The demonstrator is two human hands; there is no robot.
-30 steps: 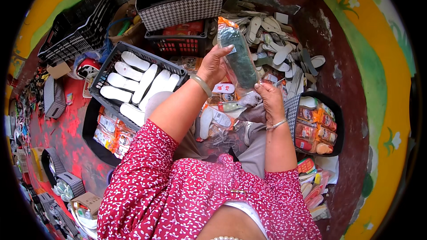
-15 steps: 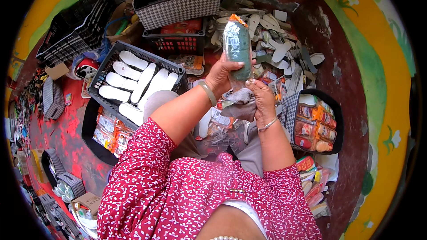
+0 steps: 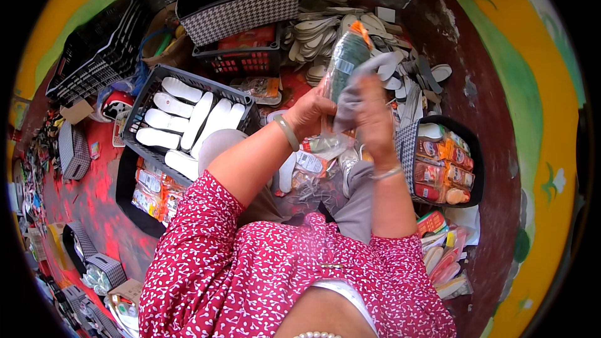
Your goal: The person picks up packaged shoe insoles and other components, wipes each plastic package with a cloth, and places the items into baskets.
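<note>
My left hand [image 3: 311,111] grips the lower part of a clear plastic pack [image 3: 346,62]. Its dark green content looks like insoles, and its top edge is orange. The pack stands tilted, leaning to the right. My right hand [image 3: 377,119], smeared by motion, is closed on a grey cloth [image 3: 350,101]. The cloth lies against the right side of the pack and hides part of it. White insoles [image 3: 200,119] fill a dark crate [image 3: 251,97] to the left of my hands.
A houndstooth bin [image 3: 408,163] at the right holds packaged insoles, and a black one [image 3: 128,203] stands left. Loose insoles [image 3: 313,40] pile up behind my hands. A large houndstooth bin [image 3: 244,15] rests on a crate [image 3: 235,59]. Packages and scraps litter the floor between my legs.
The pack has tilted to the right in my left hand. My right hand has brought the grey cloth up from below the pack to its right side.
</note>
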